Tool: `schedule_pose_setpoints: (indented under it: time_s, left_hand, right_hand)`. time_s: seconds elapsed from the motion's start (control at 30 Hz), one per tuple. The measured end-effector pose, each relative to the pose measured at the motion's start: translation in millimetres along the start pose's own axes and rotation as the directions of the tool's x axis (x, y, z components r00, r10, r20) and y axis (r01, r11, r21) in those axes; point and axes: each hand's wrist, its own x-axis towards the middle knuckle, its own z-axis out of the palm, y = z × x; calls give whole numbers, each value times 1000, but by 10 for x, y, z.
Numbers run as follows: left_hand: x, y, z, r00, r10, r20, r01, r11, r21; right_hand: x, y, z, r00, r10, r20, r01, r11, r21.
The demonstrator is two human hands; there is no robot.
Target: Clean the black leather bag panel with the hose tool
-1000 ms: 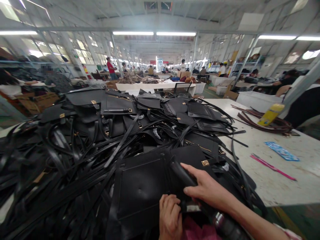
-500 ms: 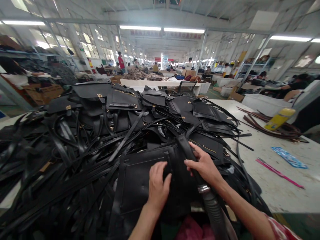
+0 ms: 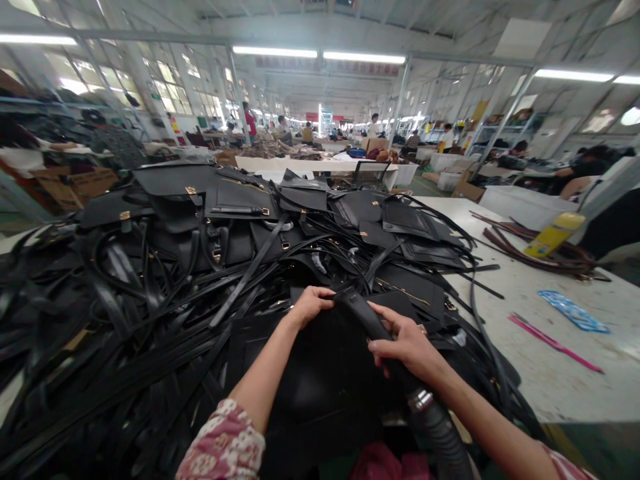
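Note:
In my right hand [image 3: 407, 343] is a black vacuum hose handle [image 3: 367, 323], a curved tube joined by a metal clamp to a ribbed hose [image 3: 440, 433]. Its tip points forward, close to my left fingers. My left hand [image 3: 313, 305] pinches the far edge of a black leather bag [image 3: 305, 373] lying right in front of me. The tube's end touches or nearly touches that edge; its mouth is hidden. Part of the bag lies in shadow under my forearm.
A heap of black leather bags [image 3: 240, 200] with gold buckles and loose straps [image 3: 150, 320] covers most of the table [image 3: 540, 393]. To the right lie a pink strip-like tool [image 3: 555, 343], a blue packet [image 3: 574, 311], a yellow bottle [image 3: 555, 235] and brown straps [image 3: 525, 250]. People work farther back.
My left hand has moved forward from the bag's front to its far edge, and its fingers have closed there. The handle's tip has shifted slightly left toward it.

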Motion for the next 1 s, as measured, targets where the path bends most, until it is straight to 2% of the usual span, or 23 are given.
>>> schedule_pose_setpoints:
  time_s: [0.17,0.33,0.47,0.6,0.73,0.83,1.0]
  left_hand:
    - [-45,-28,-35,999,-31,17,34,979,-201]
    - [-67,-42,-35,997,-83,3,79,945,-316]
    - [-51,-44,-9,990,-134,-35,114,934,-337]
    - [-16,-47,12,986,-150,-69,118,934,-336]
    - [-23,-38,47,991,-114,-66,82,926,-368]
    - [-37,-29,85,992,-75,-100,30,919,-394]
    - [-14,-46,117,991,-76,-114,22,910,-415]
  right_hand:
    - [132,28,47,1000,-10,8,10,1000,29]
    - [179,-68,-31,1000,-21,10,21,1000,9]
    - [98,-148,-60,1000,-9,27,9,1000,26]
    - [-44,-152,-31,1000,-15,-23,16,999,48]
    - [73,-114,-64,997,51,53,-52,998,32]
    - [209,-106,-106,996,42,77,-46,998,48]
    - [164,-90,-135,994,64,92,-71,994,78]
